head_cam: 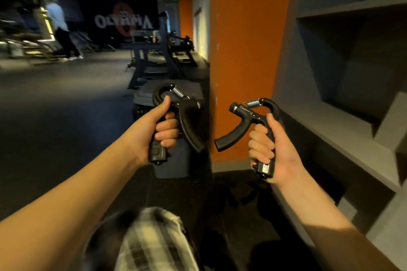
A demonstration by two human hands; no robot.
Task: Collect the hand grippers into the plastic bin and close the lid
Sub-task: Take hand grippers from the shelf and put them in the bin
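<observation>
My left hand grips one handle of a black hand gripper with a steel spring on top; its free handle curves down to the right. My right hand holds a second black hand gripper the same way, its free handle pointing left. Both are held upright in front of me. Behind the left one, on the floor by the orange pillar, stands a grey plastic bin with its lid down.
An orange pillar rises just right of the bin. Grey built-in shelves run along the right. Weight benches stand farther back, and a person walks at the far left. Dark rubber floor lies to the left.
</observation>
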